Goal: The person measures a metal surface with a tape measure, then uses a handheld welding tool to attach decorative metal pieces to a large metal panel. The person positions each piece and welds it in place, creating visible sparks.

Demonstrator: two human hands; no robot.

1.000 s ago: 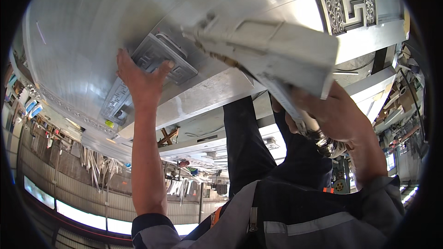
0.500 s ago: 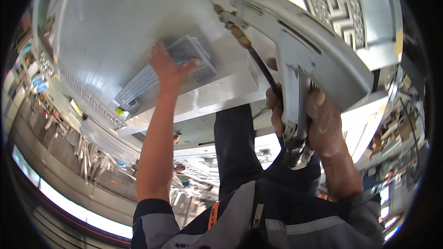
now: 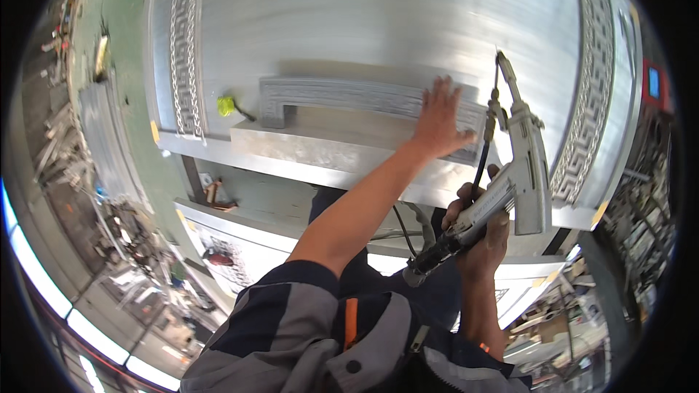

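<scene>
A large brushed metal panel [image 3: 364, 14] with key-pattern borders fills the upper view. On it lies a grey patterned frame strip [image 3: 342, 93] above a flat metal plate [image 3: 313, 142]. My left hand [image 3: 439, 120] presses flat on the strip's right end, fingers spread. My right hand [image 3: 484, 236] grips the handle of a grey gun-shaped tool [image 3: 528, 167] with a black hose. The tool's thin nozzle points up at the panel, just right of my left hand.
A small yellow-green object [image 3: 226, 105] sits on the panel by the strip's left end. Patterned border bands run down the panel's left [image 3: 186, 44] and right [image 3: 590, 102] sides. A red device [image 3: 653, 84] hangs at the far right. Metal parts clutter the floor at left [image 3: 131, 225].
The view has swung so the panel faces me squarely. My left hand stays flat on the patterned strip. The tool in my right hand has moved to the right of that hand, nozzle up.
</scene>
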